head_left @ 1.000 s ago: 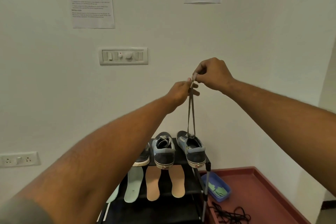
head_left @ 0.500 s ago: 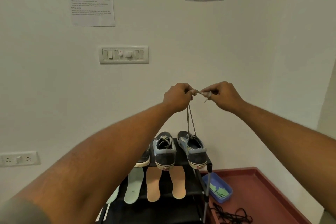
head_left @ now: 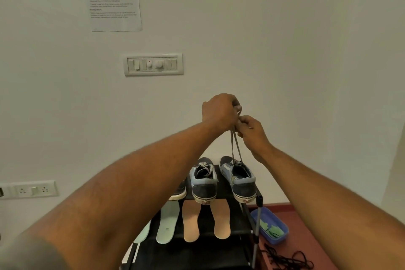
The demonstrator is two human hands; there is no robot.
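The grey lace (head_left: 232, 144) is pinched by the left hand (head_left: 219, 112) and the right hand (head_left: 252, 131), both closed on its two strands, above the blue shoe (head_left: 240, 180) on the top shelf (head_left: 219, 188). The lace is judged light, limp and slippery; it is best gripped near the ends, under gentle tension.

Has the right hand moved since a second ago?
Yes, downward. The right hand was only a little lower than the switch panel; now it grips the laces far below it, nearer the shoe.
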